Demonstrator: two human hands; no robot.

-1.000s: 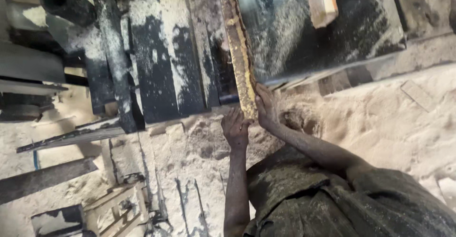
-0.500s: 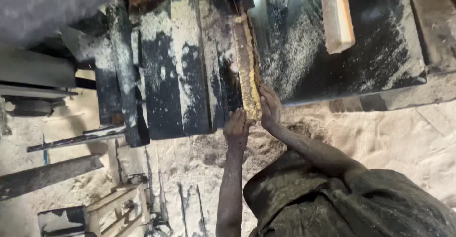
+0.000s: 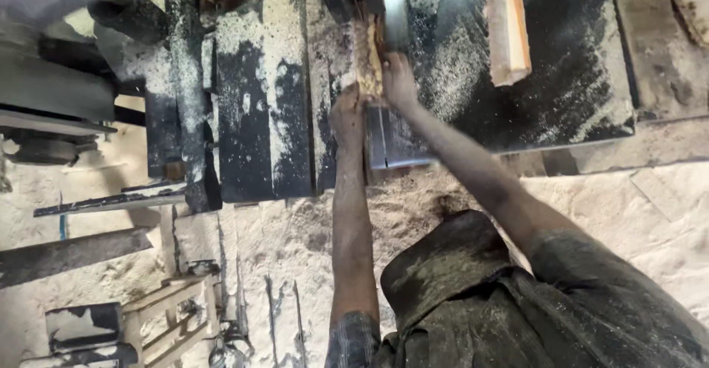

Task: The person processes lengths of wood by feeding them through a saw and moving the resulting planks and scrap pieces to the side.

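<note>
Both hands, left [image 3: 347, 113] and right [image 3: 399, 80], grip closed on wood strip [image 3: 368, 62]; long axis points away from person.

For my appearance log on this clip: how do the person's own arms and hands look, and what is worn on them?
Both hands are bare, with no gloves, rings or watch to be seen. The left hand and right hand lead into bare forearms dusted with sawdust. Short sleeves of a dark, sawdust-flecked shirt end near the elbows; the left cuff looks faintly checked.
</note>
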